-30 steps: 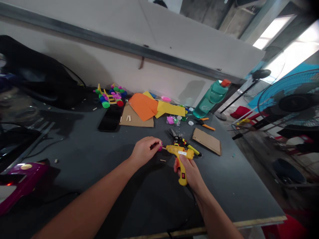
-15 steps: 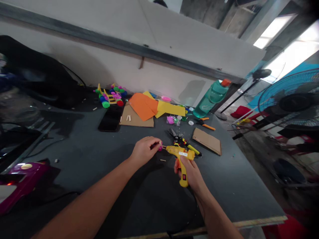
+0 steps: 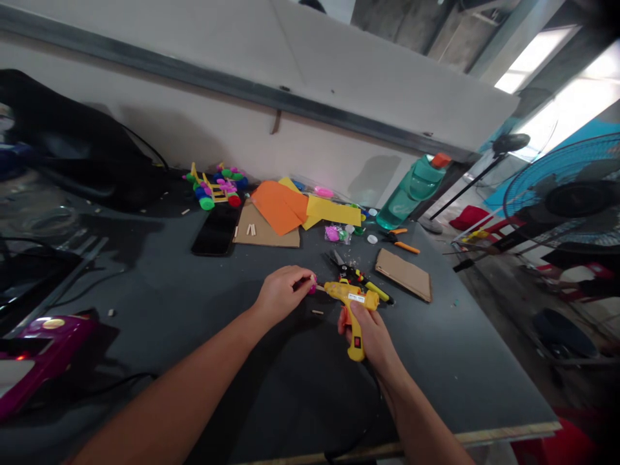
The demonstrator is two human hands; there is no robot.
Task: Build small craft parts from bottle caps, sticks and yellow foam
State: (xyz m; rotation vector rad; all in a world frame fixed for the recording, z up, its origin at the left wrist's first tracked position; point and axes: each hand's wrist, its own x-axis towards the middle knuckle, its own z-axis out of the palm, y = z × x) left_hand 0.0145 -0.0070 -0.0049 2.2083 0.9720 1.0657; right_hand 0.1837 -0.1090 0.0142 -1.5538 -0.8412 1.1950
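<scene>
Between the fingertips of my left hand [image 3: 285,292] is a small pink piece [image 3: 312,285], mostly hidden by the fingers. My right hand [image 3: 369,328] is wrapped round the handle of a yellow glue gun [image 3: 355,316]. The gun's nozzle points left and is at or very near the pink piece; contact is too small to tell. A short wooden stick [image 3: 317,312] lies on the grey table just below the nozzle. Black and yellow cutters [image 3: 371,286] lie open behind the gun.
Colourful small models [image 3: 217,188], a black phone [image 3: 216,230], cardboard [image 3: 271,237] with orange sheets [image 3: 279,206] and a green bottle [image 3: 409,194] stand or lie at the back. Another cardboard piece [image 3: 403,274] lies right. A purple device [image 3: 53,352] is at left; a fan [image 3: 576,197] stands beyond the table.
Both hands hold almost the same pose. The glue gun has tilted very slightly, its handle end a little higher. The whole view has shifted slightly.
</scene>
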